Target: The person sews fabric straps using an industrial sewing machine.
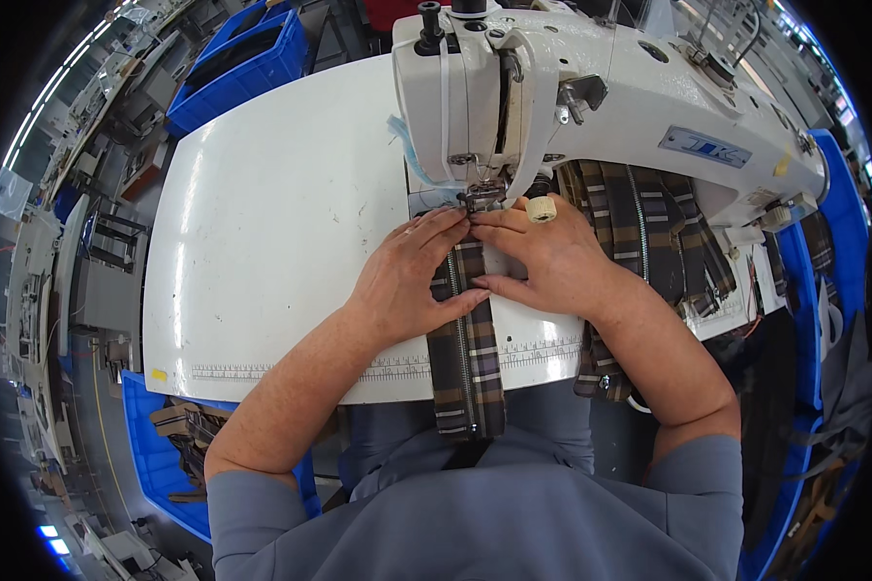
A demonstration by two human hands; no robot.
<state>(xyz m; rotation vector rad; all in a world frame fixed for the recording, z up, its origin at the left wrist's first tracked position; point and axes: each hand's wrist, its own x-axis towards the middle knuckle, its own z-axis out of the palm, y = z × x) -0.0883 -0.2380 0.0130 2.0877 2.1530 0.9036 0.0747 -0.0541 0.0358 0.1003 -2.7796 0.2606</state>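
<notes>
As grey-blue short sleeves (702, 494) frame the near side, look at the long plaid fabric strip (441, 363) in brown, black and white, a silvery metal zipper (461, 349) running down its length! Its near end droops over the front edge of the smooth white tabletop (281, 223), while off to the left a blue plastic bin (145, 474) holds more brown fabric. Up across the printed ruler scale (543, 347) goes the strip, and here come the hands: left hand (407, 276) on one side, right hand (552, 261) on the other, both palm down and open, fingers stretched out, fingertips pressing the cloth. Thumb tips nearly meet above it!

Just ahead of those fingertips sits the metal presser foot (484, 194), the strip's far end right up at it, beneath the big white sewing machine (630, 121). A ribbed cream knob (541, 209) stands out over the right hand. Over on the right, a heap of matching plaid zipper strips (615, 208) lies under the machine's arm. Beyond the tabletop, upper left, another blue plastic bin (233, 87) holds dark material.
</notes>
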